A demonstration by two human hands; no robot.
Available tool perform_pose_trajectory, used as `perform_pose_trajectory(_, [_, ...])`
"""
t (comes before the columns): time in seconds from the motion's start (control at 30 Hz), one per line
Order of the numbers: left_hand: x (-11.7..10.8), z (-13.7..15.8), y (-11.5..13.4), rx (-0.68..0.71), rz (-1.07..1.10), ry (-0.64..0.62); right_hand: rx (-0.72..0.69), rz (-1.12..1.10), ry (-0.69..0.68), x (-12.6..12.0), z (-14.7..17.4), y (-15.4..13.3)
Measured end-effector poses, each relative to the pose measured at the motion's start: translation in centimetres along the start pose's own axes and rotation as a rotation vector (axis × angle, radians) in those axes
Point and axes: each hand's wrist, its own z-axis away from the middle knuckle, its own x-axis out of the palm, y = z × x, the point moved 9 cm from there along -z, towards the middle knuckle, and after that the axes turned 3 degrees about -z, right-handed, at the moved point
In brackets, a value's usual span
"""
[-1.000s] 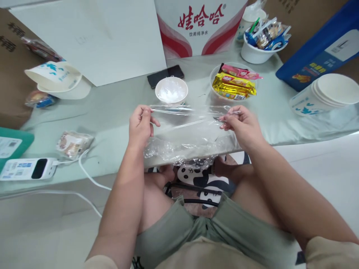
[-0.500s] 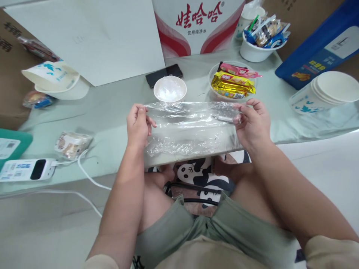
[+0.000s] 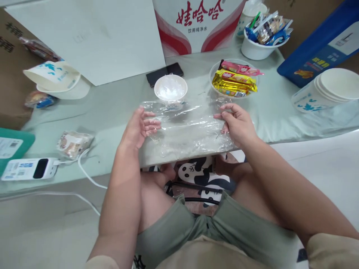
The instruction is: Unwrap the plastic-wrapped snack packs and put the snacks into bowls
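Observation:
A clear, crinkled plastic sheet point(image 3: 190, 130), perhaps a bag, lies near the table's front edge. My left hand point(image 3: 141, 127) is at the sheet's left side, its fingers stretched out over the plastic. At the right side is my right hand point(image 3: 237, 123), with loosely bent fingers apart on or just above the sheet. Right behind the plastic stands a paper cup point(image 3: 170, 89) with crumpled clear plastic in its mouth. A dark phone point(image 3: 176, 68) rests behind that cup.
Wrapped wafer packs point(image 3: 237, 80) fill a clear bowl to the right. Further right are stacked paper cups point(image 3: 308, 95) and a blue container point(image 3: 316, 48). A white bowl point(image 3: 256, 50) holds snacks. At left lie a wrapped snack point(image 3: 74, 144) and a white power bank point(image 3: 25, 170) with its cable.
Both hands have loosened from the plastic's edges, and the sheet has come down onto the table. My right hand has moved left, and the left hand's fingers have opened out.

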Motion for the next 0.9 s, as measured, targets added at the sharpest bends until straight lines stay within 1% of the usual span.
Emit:
perform_pose_trajectory(0.07, [0.6, 0.1, -1.0, -0.069, -0.128, -0.150, 0.026, 0.010, 0.036, -0.4, 0.0, 0.2])
perform_pose_trajectory(0.13, [1.3, 0.5, -1.5, -0.078, -0.286, -0.282, 0.010, 0.021, 0.071, -0.9, -0.1, 0.2])
perform_pose_trajectory(0.2, [1.7, 0.9, -1.4, -0.042, -0.390, -0.341, -0.047, 0.024, 0.111, -1.6, -0.1, -0.2])
perform_pose_trajectory(0.27, [1.7, 1.1, -0.5, 0.036, -0.388, -0.304, -0.128, 0.014, 0.146, -2.2, 0.2, -1.1])
perform_pose_trajectory(0.33, [1.6, 1.3, 0.6, 0.119, -0.315, -0.251, -0.213, -0.009, 0.148, -2.6, 0.9, -2.3])
perform_pose_trajectory(0.47, [1.5, 2.0, 2.1, 0.248, -0.062, -0.213, -0.311, -0.108, 0.088, -2.8, 2.7, -4.5])
perform_pose_trajectory(0.57, [1.1, 2.2, 2.7, 0.309, 0.117, -0.213, -0.368, -0.126, 0.054, -3.0, 3.4, -5.2])
perform_pose_trajectory(0.63, [1.4, 2.0, 2.2, 0.261, 0.128, -0.252, -0.397, -0.093, 0.055, -3.4, 3.2, -5.1])
perform_pose_trajectory(0.7, [1.8, 1.5, 1.2, 0.159, 0.054, -0.294, -0.397, -0.041, 0.083, -4.0, 2.6, -4.5])
perform_pose_trajectory(0.77, [2.1, 1.1, 0.3, 0.079, -0.026, -0.309, -0.382, 0.036, 0.093, -4.5, 2.0, -4.0])
perform_pose_trajectory(0.83, [2.3, 0.7, 0.2, 0.058, -0.037, -0.302, -0.398, 0.109, 0.081, -4.8, 1.8, -3.9])
perform_pose_trajectory(0.9, [2.4, 0.4, 0.3, 0.048, 0.006, -0.282, -0.452, 0.182, 0.030, -4.7, 2.2, -4.5])
